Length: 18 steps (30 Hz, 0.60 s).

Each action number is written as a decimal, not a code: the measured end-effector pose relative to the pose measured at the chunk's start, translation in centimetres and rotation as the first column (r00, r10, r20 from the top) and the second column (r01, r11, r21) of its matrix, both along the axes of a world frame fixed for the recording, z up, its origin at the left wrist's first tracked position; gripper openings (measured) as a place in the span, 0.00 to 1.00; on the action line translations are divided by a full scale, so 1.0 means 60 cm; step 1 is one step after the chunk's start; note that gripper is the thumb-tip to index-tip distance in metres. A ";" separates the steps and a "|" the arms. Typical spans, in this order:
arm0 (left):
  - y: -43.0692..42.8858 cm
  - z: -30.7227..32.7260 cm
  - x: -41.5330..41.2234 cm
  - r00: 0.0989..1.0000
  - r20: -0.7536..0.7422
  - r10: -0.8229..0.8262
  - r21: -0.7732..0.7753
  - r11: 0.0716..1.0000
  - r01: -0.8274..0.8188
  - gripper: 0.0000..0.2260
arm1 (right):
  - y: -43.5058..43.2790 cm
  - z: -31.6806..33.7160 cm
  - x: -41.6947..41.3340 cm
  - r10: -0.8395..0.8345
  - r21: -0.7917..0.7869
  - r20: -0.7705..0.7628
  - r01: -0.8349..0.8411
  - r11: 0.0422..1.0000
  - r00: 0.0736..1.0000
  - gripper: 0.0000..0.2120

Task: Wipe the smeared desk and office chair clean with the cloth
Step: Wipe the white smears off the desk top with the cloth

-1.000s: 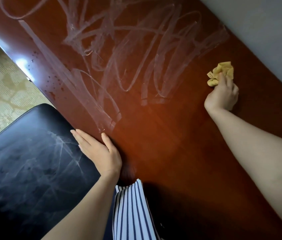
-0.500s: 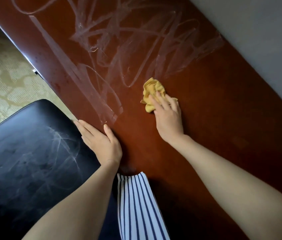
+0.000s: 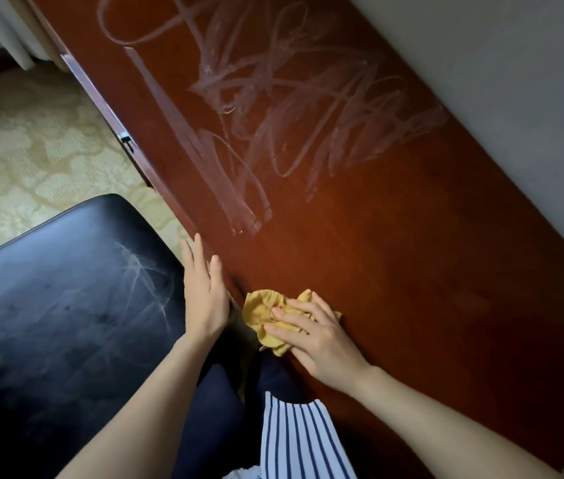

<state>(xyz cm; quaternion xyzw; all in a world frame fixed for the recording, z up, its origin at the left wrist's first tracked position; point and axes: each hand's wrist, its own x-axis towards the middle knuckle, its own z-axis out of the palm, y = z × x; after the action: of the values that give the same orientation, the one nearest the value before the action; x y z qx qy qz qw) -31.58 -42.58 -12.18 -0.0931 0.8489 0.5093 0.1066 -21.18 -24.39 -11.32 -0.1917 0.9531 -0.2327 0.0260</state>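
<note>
A person in a striped top (image 3: 303,440) leans over a reddish-brown desk (image 3: 411,271). The right hand (image 3: 322,337) presses a crumpled yellow cloth (image 3: 261,311) onto the desk's near front edge, fingers spread flat across it rather than curled round it. Just beside the cloth, the left hand (image 3: 204,299) is released, fingers straight, lying along that same edge next to a black office chair (image 3: 66,305) whose seat carries pale, streaky smears. Farther up the desktop, white scribbled smears (image 3: 290,108) cover the wood, well apart from the cloth. Patterned cream carpet (image 3: 31,150) lies to the left, a grey wall (image 3: 515,81) to the right.
</note>
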 end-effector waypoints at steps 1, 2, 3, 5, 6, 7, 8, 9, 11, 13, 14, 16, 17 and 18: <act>-0.013 0.002 0.004 1.000 0.020 0.006 0.005 1.000 -0.006 0.24 | -0.007 0.000 0.001 -0.011 -0.016 -0.009 0.011 1.000 1.000 0.26; -0.030 0.006 0.008 0.999 0.031 0.024 0.017 1.000 -0.025 0.24 | -0.018 -0.001 -0.003 -0.026 -0.031 -0.014 0.026 0.999 1.000 0.27; -0.036 0.011 0.012 0.999 0.038 0.033 0.037 0.999 -0.035 0.24 | -0.024 -0.001 -0.006 -0.053 -0.035 -0.012 0.053 0.998 0.999 0.28; -0.052 0.021 0.019 0.998 0.047 0.042 0.069 0.997 -0.046 0.24 | -0.043 -0.001 -0.025 -0.104 -0.037 0.006 0.105 0.994 0.995 0.30; -0.058 0.026 0.021 0.998 0.054 0.044 0.081 0.996 -0.048 0.24 | -0.052 -0.002 -0.039 -0.130 -0.044 0.018 0.131 0.990 0.991 0.30; -0.066 0.029 0.024 0.997 0.064 0.049 0.089 0.995 -0.055 0.23 | -0.064 -0.001 -0.056 -0.152 -0.049 0.036 0.154 0.987 0.988 0.29; -0.074 0.032 0.026 0.996 0.075 0.054 0.096 0.993 -0.062 0.23 | -0.076 0.000 -0.074 -0.169 -0.049 0.053 0.172 0.984 0.984 0.27; -0.081 0.034 0.029 0.995 0.085 0.058 0.105 0.992 -0.067 0.23 | -0.087 0.001 -0.094 -0.182 -0.044 0.064 0.185 0.982 0.981 0.26; -0.097 0.038 0.031 0.994 0.095 0.051 0.116 0.991 -0.062 0.23 | -0.109 0.006 -0.139 -0.200 -0.021 0.093 0.203 0.979 0.975 0.25; -0.112 0.039 0.032 0.995 0.100 0.013 0.123 0.992 -0.025 0.23 | -0.132 0.014 -0.187 -0.205 0.029 0.138 0.203 0.979 0.969 0.25; -0.118 0.039 0.031 0.995 0.104 -0.011 0.123 0.992 -0.001 0.24 | -0.142 0.019 -0.212 -0.201 0.061 0.160 0.194 0.979 0.966 0.25; -0.134 0.037 0.030 0.991 0.114 -0.068 0.103 0.993 0.056 0.24 | -0.160 0.028 -0.257 -0.195 0.111 0.216 0.175 0.978 0.957 0.24; -0.139 0.035 0.029 0.988 0.121 -0.091 0.094 0.992 0.079 0.24 | -0.166 0.031 -0.272 -0.193 0.133 0.241 0.164 0.977 0.951 0.24; -0.145 0.034 0.027 0.985 0.127 -0.117 0.088 0.990 0.106 0.25 | -0.170 0.033 -0.279 -0.198 0.153 0.258 0.162 0.975 0.946 0.24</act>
<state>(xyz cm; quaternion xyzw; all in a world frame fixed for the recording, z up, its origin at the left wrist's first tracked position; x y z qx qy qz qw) -29.93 -51.26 -10.11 -0.0744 0.8224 0.5294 0.1946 -37.94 -34.56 -9.36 -0.0680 0.9671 -0.1959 0.1474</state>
